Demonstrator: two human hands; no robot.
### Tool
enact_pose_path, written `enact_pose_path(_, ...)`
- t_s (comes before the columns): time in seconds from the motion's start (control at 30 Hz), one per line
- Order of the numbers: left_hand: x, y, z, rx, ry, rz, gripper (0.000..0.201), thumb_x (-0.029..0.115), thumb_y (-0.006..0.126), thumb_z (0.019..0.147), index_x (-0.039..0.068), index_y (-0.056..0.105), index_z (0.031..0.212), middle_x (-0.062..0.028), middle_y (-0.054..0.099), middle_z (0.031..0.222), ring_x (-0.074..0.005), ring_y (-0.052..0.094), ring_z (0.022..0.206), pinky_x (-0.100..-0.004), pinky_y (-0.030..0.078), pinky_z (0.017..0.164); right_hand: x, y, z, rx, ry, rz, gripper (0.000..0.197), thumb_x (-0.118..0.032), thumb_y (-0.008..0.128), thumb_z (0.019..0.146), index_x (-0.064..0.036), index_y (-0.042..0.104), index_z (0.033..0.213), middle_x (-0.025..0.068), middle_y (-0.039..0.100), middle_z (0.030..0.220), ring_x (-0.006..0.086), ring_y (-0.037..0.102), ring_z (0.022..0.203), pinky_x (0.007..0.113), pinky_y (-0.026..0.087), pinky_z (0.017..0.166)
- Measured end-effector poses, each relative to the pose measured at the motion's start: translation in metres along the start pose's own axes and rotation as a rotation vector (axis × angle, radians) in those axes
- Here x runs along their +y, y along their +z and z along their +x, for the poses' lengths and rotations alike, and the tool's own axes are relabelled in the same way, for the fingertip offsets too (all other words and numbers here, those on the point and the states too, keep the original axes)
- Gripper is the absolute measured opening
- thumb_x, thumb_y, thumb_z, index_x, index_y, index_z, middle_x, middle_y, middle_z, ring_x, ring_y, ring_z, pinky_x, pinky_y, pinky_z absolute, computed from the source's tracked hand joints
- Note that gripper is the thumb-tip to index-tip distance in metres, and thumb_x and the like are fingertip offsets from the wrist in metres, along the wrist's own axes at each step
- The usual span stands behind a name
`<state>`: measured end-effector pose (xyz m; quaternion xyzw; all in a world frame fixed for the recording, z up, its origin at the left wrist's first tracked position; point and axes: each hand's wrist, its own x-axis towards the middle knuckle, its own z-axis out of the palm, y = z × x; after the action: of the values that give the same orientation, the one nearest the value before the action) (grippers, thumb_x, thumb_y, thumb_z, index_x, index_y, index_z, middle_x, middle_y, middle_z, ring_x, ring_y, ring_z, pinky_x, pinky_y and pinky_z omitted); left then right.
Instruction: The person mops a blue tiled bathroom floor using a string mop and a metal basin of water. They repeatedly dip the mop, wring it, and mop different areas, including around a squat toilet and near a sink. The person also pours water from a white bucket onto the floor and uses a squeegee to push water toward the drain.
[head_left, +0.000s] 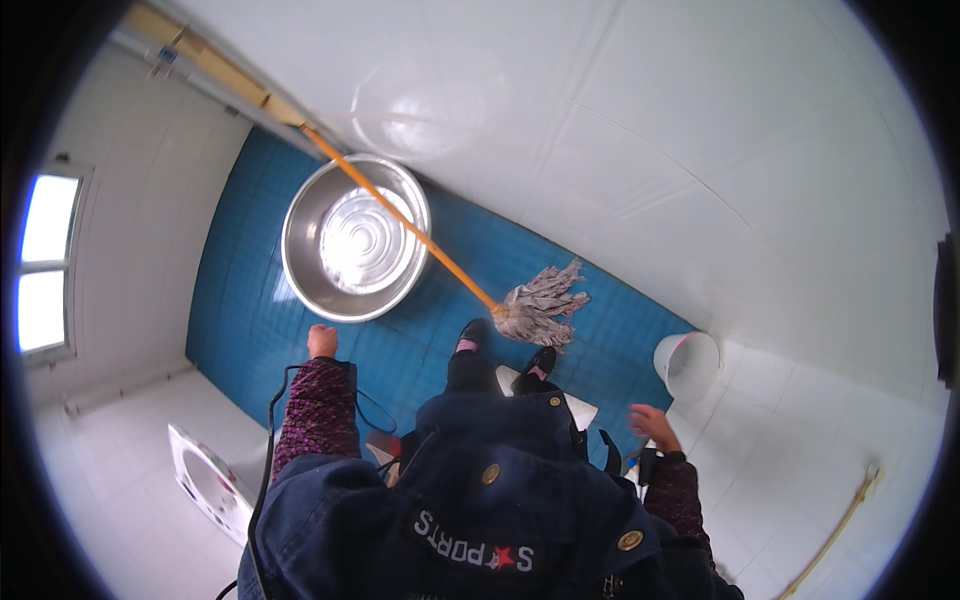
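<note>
My left hand (pixel 322 341) is closed in a fist in front of a large shiny metal basin (pixel 304 215), with no object showing in it. A mop (pixel 462 277) with an orange handle slants across the basin. Its grey string head lies spread on the blue floor beside my feet, and the handle's far end reaches the wall. My right hand (pixel 655 426) hangs open at my right side, fingers loosely stretched and a little blurred. Closest to it is a white bucket (pixel 684 368) by the wall. Neither hand touches the mop, the basin or the bucket.
Blue flooring (pixel 240 290) runs along a white wall (pixel 640 150). At the lower left stands a white object with a round opening (pixel 208 482). A window (pixel 48 265) is at the far left. A yellowish pipe (pixel 835 530) runs at the lower right. A black cord (pixel 268 440) hangs beside my left arm.
</note>
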<state>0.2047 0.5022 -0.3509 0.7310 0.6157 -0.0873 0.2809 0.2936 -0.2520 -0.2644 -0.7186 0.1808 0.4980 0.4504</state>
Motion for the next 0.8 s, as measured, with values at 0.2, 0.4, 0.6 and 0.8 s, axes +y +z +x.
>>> enact_pose_path(0.2,-0.102,0.031,-0.081,0.098,-0.019,0.087,0.038,0.021,0.059,0.070,0.002,0.054,0.102,-0.0237,0.058,0.101,-0.0375,0.054,0.100,-0.0408,0.043,0.085,-0.119,0.031,0.087,-0.029,-0.261,-0.124,0.031,-0.014,0.054,0.083,-0.0026,0.055,0.111,0.0090,0.064,0.092,0.0129,0.062,0.075,0.024,0.047,0.061)
enact_pose_path(0.4,-0.153,0.033,-0.097,-0.041,-0.310,0.042,0.047,0.020,0.059,0.072,-0.001,0.050,0.113,-0.0244,0.055,0.110,-0.0361,0.052,0.106,-0.0400,0.042,0.090,-0.165,0.041,0.131,0.112,-0.131,-0.326,0.032,-0.012,0.056,0.079,0.0003,0.056,0.108,0.0089,0.064,0.088,0.0135,0.062,0.070,0.024,0.046,0.056)
enact_pose_path(0.6,-0.174,0.035,0.001,-0.100,-0.249,0.016,0.045,0.020,0.060,0.072,0.000,0.050,0.112,-0.0210,0.057,0.107,-0.0340,0.054,0.103,-0.0389,0.043,0.088,-0.217,0.161,0.186,0.117,0.048,-0.323,0.029,-0.009,0.060,0.077,-0.0002,0.057,0.105,0.0066,0.064,0.083,0.0124,0.061,0.067,0.022,0.045,0.052)
enact_pose_path(0.8,-0.166,0.013,0.087,-0.156,-0.300,-0.011,0.044,0.020,0.060,0.072,0.002,0.051,0.111,-0.0164,0.061,0.098,-0.0306,0.058,0.095,-0.0373,0.045,0.083,-0.295,0.324,0.283,-0.105,-0.174,-0.406,0.030,-0.009,0.057,0.081,-0.0024,0.056,0.110,0.0060,0.063,0.086,0.0082,0.057,0.068,0.021,0.044,0.054)
